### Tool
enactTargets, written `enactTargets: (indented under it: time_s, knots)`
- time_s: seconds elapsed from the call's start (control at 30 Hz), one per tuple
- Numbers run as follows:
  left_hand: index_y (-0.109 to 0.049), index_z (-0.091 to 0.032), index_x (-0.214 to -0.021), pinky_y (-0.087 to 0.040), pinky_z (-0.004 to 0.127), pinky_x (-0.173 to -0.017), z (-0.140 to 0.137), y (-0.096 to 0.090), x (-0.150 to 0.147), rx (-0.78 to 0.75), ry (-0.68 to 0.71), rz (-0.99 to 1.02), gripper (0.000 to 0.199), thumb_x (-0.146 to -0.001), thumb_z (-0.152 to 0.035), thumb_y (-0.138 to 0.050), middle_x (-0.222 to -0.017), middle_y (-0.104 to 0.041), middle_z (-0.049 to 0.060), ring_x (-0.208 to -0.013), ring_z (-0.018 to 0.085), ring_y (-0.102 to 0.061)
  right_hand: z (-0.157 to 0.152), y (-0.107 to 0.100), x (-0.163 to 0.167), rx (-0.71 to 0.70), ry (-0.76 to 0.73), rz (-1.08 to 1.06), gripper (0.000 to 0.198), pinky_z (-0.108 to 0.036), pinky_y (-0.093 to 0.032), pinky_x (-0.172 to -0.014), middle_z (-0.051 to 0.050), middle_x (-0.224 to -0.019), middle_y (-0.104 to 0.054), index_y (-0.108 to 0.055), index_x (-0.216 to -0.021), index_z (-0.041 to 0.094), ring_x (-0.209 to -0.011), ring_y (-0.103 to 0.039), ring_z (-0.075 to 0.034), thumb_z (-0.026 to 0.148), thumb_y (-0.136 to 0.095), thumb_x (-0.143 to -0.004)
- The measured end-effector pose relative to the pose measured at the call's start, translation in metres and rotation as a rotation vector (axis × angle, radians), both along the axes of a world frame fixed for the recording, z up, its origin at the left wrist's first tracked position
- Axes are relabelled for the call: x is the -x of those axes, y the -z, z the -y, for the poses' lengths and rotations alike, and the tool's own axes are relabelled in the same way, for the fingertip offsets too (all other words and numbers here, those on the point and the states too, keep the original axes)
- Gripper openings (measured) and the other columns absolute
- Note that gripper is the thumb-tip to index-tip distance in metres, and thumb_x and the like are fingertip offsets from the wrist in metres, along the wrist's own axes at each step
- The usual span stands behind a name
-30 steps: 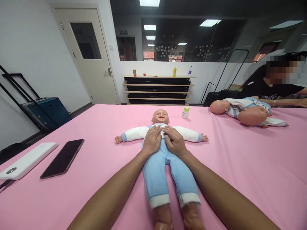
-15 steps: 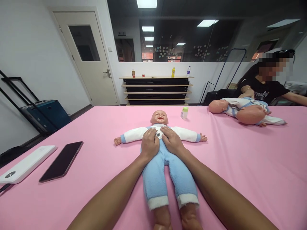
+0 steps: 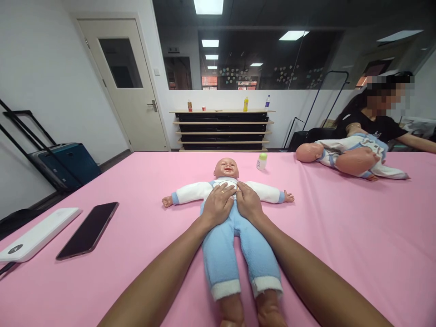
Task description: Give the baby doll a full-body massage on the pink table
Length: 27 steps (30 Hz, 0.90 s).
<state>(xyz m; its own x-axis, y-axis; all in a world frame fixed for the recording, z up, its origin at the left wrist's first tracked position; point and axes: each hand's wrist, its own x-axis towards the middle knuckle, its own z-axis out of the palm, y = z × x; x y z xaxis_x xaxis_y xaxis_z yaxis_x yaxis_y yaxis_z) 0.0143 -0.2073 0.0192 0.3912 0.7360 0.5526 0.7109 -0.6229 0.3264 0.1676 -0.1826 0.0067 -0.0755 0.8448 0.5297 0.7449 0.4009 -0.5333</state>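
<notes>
A doll [image 3: 235,220] in a white and blue top and pale blue trousers is laid on its back across the middle of a desk [image 3: 357,240] covered in pink cloth, its arms spread wide, its head pointed towards the far edge and its feet towards the camera. The left hand [image 3: 219,205] is placed palm down on the doll's chest and belly, its fingers extended and only slightly curved, with a ring seen on one finger. The right hand [image 3: 250,202] is set just beside it on the doll's other side, likewise flattened, its fingers angled inward; nothing is gripped by either. A small green-capped bottle [image 3: 261,162] is stood near the doll's head. At left, a dark phone [image 3: 89,230] is seen beside a white device [image 3: 41,234]. At far right, another doll [image 3: 308,152] is laid near a person [image 3: 378,125] dressed in black, and a tiered shelf [image 3: 221,131] topped with bottles is visible beyond the desk.
</notes>
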Motion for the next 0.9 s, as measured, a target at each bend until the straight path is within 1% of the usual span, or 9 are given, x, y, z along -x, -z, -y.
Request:
enactTargets:
  time_s: [0.1,0.23,0.43,0.57,0.67,0.77,0.9]
  knots:
    - [-0.056,-0.027,-0.13,-0.024,0.049,-0.116,-0.004,0.002,0.0,0.045,-0.055,0.019,0.04,-0.094,-0.026,-0.039,-0.141,-0.051,0.002,-0.137,0.023,-0.037,0.0,0.001,0.0,-0.009,0.005,-0.006,0.039,-0.038,-0.037,-0.108,-0.01,-0.129,-0.06,-0.059,-0.123,0.015,-0.123,-0.053,-0.022,0.023,-0.037,-0.092]
    - [-0.056,-0.025,-0.13,-0.025,0.05,-0.116,-0.012,0.01,0.001,0.08,-0.143,0.104,0.04,-0.094,-0.026,-0.039,-0.144,-0.048,0.004,-0.138,0.023,-0.036,-0.001,0.002,-0.001,-0.032,-0.001,-0.027,0.039,-0.04,-0.037,-0.108,-0.011,-0.128,-0.06,-0.06,-0.123,0.016,-0.121,-0.053,-0.023,0.025,-0.039,-0.092]
    - [-0.056,-0.02,-0.13,-0.026,0.051,-0.116,-0.022,0.024,0.005,0.08,-0.209,0.212,0.041,-0.093,-0.027,-0.04,-0.142,-0.049,0.008,-0.137,0.025,-0.037,0.002,0.003,-0.002,-0.052,0.023,-0.061,0.038,-0.04,-0.038,-0.105,-0.01,-0.125,-0.062,-0.061,-0.121,0.017,-0.117,-0.056,-0.024,0.029,-0.039,-0.093]
    - [-0.057,-0.018,-0.128,-0.027,0.048,-0.116,-0.02,0.026,0.005,0.062,-0.255,0.254,0.041,-0.093,-0.029,-0.041,-0.141,-0.05,0.009,-0.136,0.024,-0.038,0.007,0.002,-0.002,-0.077,0.027,-0.108,0.035,-0.037,-0.042,-0.1,-0.008,-0.117,-0.066,-0.063,-0.116,0.019,-0.109,-0.059,-0.022,0.029,-0.038,-0.093]
    - [-0.057,-0.016,-0.127,-0.029,0.045,-0.116,-0.017,0.025,0.005,0.028,-0.267,0.261,0.04,-0.093,-0.029,-0.04,-0.139,-0.052,0.011,-0.134,0.022,-0.041,0.01,0.005,-0.006,-0.077,0.057,-0.123,0.035,-0.036,-0.043,-0.098,-0.008,-0.113,-0.067,-0.065,-0.114,0.018,-0.106,-0.06,-0.021,0.027,-0.038,-0.092]
    - [-0.057,-0.014,-0.126,-0.029,0.045,-0.115,-0.014,0.024,0.007,0.0,-0.289,0.249,0.04,-0.094,-0.028,-0.037,-0.136,-0.054,0.012,-0.131,0.022,-0.044,0.013,0.012,-0.018,-0.062,0.095,-0.119,0.037,-0.037,-0.041,-0.103,-0.009,-0.118,-0.066,-0.065,-0.114,0.015,-0.113,-0.058,-0.021,0.026,-0.037,-0.091]
    - [-0.055,-0.015,-0.128,-0.029,0.046,-0.113,-0.006,0.025,0.022,-0.021,-0.328,0.152,0.041,-0.095,-0.027,-0.033,-0.135,-0.055,0.012,-0.13,0.022,-0.045,0.019,0.022,-0.039,-0.067,0.058,-0.038,0.039,-0.038,-0.039,-0.107,-0.01,-0.123,-0.064,-0.064,-0.117,0.014,-0.118,-0.056,-0.021,0.023,-0.038,-0.09]
